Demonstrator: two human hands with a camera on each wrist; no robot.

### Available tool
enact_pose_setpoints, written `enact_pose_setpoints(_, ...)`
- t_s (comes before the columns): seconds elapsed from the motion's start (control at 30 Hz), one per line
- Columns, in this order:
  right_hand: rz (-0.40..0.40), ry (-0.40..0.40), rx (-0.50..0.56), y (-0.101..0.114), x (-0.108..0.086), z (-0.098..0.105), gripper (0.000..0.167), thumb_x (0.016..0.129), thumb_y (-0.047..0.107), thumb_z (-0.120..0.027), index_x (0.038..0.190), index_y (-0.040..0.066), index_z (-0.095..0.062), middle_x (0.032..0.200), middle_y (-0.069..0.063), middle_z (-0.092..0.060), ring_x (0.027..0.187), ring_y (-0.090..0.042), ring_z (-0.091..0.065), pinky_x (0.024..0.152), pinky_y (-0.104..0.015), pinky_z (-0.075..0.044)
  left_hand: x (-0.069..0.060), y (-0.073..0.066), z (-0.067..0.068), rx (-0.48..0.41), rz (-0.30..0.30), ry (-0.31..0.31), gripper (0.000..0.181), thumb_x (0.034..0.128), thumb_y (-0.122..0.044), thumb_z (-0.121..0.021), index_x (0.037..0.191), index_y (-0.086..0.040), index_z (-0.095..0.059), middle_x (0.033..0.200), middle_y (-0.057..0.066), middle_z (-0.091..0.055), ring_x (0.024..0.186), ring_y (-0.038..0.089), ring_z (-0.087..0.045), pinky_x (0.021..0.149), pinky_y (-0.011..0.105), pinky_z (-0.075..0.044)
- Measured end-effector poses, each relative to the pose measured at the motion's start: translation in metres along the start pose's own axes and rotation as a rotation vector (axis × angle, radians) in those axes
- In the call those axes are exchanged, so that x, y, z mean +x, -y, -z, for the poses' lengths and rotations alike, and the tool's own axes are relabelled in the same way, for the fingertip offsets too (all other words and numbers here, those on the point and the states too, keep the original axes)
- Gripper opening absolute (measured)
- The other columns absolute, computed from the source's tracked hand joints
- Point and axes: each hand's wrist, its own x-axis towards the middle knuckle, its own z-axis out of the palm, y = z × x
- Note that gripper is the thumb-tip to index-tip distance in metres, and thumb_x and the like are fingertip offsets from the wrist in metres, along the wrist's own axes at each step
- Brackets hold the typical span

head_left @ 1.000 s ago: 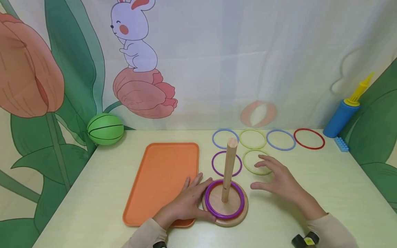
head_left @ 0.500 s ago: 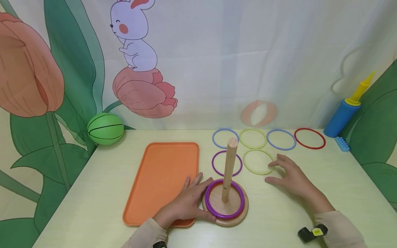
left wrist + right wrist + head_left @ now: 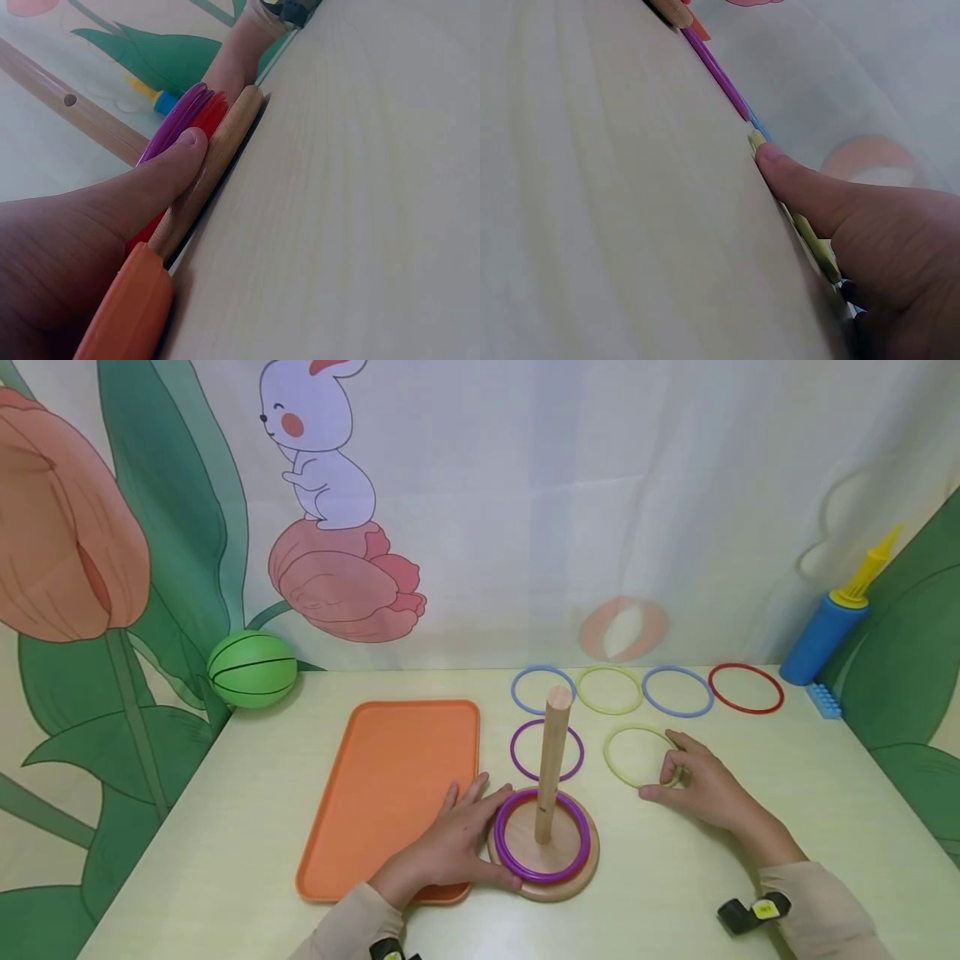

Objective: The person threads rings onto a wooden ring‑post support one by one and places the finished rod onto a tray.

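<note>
The right grip (image 3: 697, 783) pinches the yellow-green ring (image 3: 607, 755) by its right side, right of frame centre, where a light, level hold should serve best, while the left grip (image 3: 450, 847), fingers spread, could steady the wooden base (image 3: 573, 887) it touches at lower centre.

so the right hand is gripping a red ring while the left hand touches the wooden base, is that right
Not the colour: the right hand grips a yellow-green ring, as the head view shows. The left hand does touch the wooden base.
</note>
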Motion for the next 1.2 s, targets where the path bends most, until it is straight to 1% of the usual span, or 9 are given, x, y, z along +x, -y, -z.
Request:
enact_pose_setpoints(0.13, 0.003, -0.011, 0.001, -0.002, 0.001, -0.001, 0.042, 0.082, 0.03, -0.093, 0.074, 0.015, -0.055, 0.159, -0.039, -0.036, 0.144, -0.065, -0.03, 0.112, -0.076, -0.031, 0.001, 0.001, 0.001, 0.002, -0.004, -0.001, 0.122, 0.0711, -0.059, -0.093, 0.167, -0.015, -0.033, 0.17, 0.004, -0.034, 0.163, 0.033, -0.003, 0.126, 0.058, 0.012)
enact_pose_setpoints(0.3, 0.001, -0.029, -0.002, -0.005, 0.001, -0.004, 0.042, 0.081, 0.03, -0.094, 0.073, 0.014, -0.056, 0.158, -0.038, -0.037, 0.143, -0.064, -0.034, 0.11, -0.073, -0.035, 0.001, 0.002, 0.001, -0.002, -0.006, 0.0, 0.122, 0.0709, -0.059, -0.094, 0.167, -0.015, -0.033, 0.17, 0.004, -0.034, 0.163, 0.033, -0.003, 0.126, 0.058, 0.013)
enact_pose_setpoints(0.43, -0.006, -0.05, -0.016, -0.006, 0.002, -0.005, 0.045, 0.079, 0.033, -0.095, 0.072, 0.013, -0.055, 0.158, -0.037, -0.038, 0.143, -0.062, -0.034, 0.11, -0.07, -0.035, 0.001, 0.002, 0.001, 0.003, -0.009, -0.003, 0.122, 0.0708, -0.059, -0.094, 0.167, -0.016, -0.033, 0.17, 0.003, -0.034, 0.163, 0.033, -0.003, 0.126, 0.058, 0.013)
enact_pose_setpoints(0.57, -0.026, -0.072, -0.029, -0.008, 0.002, -0.008, 0.048, 0.077, 0.037, -0.096, 0.071, 0.013, -0.055, 0.158, -0.035, -0.039, 0.144, -0.061, -0.033, 0.111, -0.07, -0.034, 0.001, 0.003, 0.002, 0.004, -0.015, -0.004, 0.121, 0.0709, -0.059, -0.094, 0.167, -0.016, -0.033, 0.17, 0.003, -0.036, 0.163, 0.033, -0.003, 0.126, 0.059, 0.013)
enact_pose_setpoints(0.7, -0.028, -0.087, -0.031, -0.01, 0.001, -0.01, 0.048, 0.077, 0.038, -0.096, 0.071, 0.013, -0.055, 0.157, -0.034, -0.04, 0.143, -0.06, -0.034, 0.111, -0.07, -0.034, 0.0, 0.003, 0.001, -0.002, -0.008, -0.006, 0.121, 0.0705, -0.059, -0.094, 0.166, -0.016, -0.034, 0.169, 0.004, -0.036, 0.163, 0.033, -0.003, 0.126, 0.059, 0.012)
enact_pose_setpoints(0.97, -0.031, -0.105, -0.039, -0.012, 0.003, -0.008, 0.049, 0.078, 0.041, -0.094, 0.071, 0.013, -0.055, 0.156, -0.034, -0.041, 0.143, -0.059, -0.035, 0.113, -0.072, -0.032, 0.001, 0.001, 0.0, -0.008, -0.012, -0.012, 0.121, 0.0706, -0.058, -0.094, 0.166, -0.016, -0.034, 0.169, 0.003, -0.036, 0.163, 0.033, -0.003, 0.126, 0.059, 0.012)
enact_pose_setpoints(1.2, -0.023, -0.137, -0.024, -0.014, 0.003, -0.008, 0.049, 0.078, 0.04, -0.095, 0.073, 0.012, -0.054, 0.154, -0.033, -0.045, 0.141, -0.057, -0.039, 0.11, -0.067, -0.037, 0.001, 0.002, -0.001, -0.008, -0.009, -0.013, 0.12, 0.0703, -0.057, -0.095, 0.166, -0.016, -0.035, 0.169, 0.003, -0.037, 0.163, 0.033, -0.004, 0.126, 0.059, 0.012)
